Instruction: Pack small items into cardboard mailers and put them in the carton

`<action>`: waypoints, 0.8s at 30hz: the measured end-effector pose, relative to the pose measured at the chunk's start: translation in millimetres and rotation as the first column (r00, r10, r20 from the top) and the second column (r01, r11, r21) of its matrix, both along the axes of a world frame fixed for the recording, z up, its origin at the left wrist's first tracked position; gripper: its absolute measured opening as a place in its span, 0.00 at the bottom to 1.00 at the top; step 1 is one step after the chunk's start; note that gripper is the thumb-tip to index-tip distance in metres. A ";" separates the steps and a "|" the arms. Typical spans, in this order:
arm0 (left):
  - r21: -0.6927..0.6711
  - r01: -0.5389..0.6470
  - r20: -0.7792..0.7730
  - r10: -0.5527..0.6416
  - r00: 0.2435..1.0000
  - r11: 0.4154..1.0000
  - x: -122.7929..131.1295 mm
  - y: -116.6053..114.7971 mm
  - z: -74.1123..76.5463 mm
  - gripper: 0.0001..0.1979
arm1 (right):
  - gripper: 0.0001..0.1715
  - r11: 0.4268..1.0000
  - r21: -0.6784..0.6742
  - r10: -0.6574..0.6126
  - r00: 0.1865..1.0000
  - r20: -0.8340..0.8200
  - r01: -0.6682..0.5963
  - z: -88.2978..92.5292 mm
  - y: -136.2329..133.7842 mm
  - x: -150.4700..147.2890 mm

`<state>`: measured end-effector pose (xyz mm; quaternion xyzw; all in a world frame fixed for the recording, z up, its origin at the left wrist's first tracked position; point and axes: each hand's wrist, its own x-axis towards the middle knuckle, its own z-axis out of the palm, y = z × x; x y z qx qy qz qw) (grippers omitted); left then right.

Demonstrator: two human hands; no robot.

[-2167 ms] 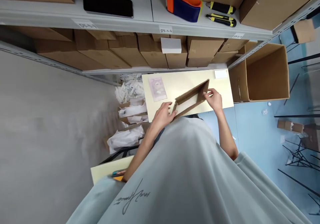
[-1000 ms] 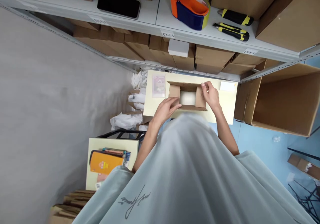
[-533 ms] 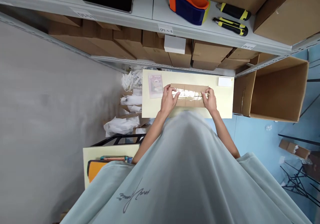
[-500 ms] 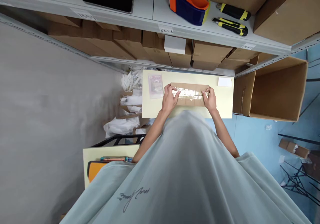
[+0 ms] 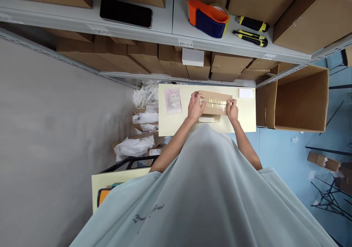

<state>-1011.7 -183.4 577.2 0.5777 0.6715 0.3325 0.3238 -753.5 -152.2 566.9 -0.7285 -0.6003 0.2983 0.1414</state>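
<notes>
A flat brown cardboard box (image 5: 216, 102) lies on a pale yellow table (image 5: 176, 124), with a shiny strip of clear tape along its top. My left hand (image 5: 195, 105) grips the box's left end, fingers curled over it. My right hand (image 5: 232, 110) grips the right end the same way. A small white packet (image 5: 209, 119) lies on the table just below the box, between my wrists.
A clear bag with a pink card (image 5: 173, 101) lies at the table's left, a white label (image 5: 246, 93) at its right. A large open carton (image 5: 298, 98) stands to the right. On the shelf above lie a phone (image 5: 125, 12), a tape dispenser (image 5: 208, 16) and two knives (image 5: 250, 30).
The box went from open, with its flaps up, to closed and flat with its taped side up. Both hands moved in to its ends, and it now sits a little farther from me.
</notes>
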 end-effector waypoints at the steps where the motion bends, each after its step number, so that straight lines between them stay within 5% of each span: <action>1: -0.008 0.012 0.009 -0.012 1.000 1.000 1.7 -1.4 -1.4 0.10 | 0.21 1.000 0.010 -0.006 1.000 0.005 0.006 0.1 -5.6 3.6; 8: -0.200 0.086 0.128 -0.061 0.990 0.976 10.3 -28.0 -22.3 0.08 | 0.21 0.999 0.015 0.032 0.996 0.086 -0.033 12.2 -26.6 27.5; 16: -0.202 0.055 0.117 -0.032 0.993 0.978 -3.1 -28.9 -31.8 0.08 | 0.21 0.989 -0.066 0.141 0.977 0.161 -0.132 6.1 -21.2 7.7; 24: -0.207 0.017 0.042 -0.009 0.999 0.978 -18.3 -31.1 -32.9 0.09 | 0.22 0.964 -0.073 0.257 0.966 0.026 -0.254 7.6 -2.8 -8.7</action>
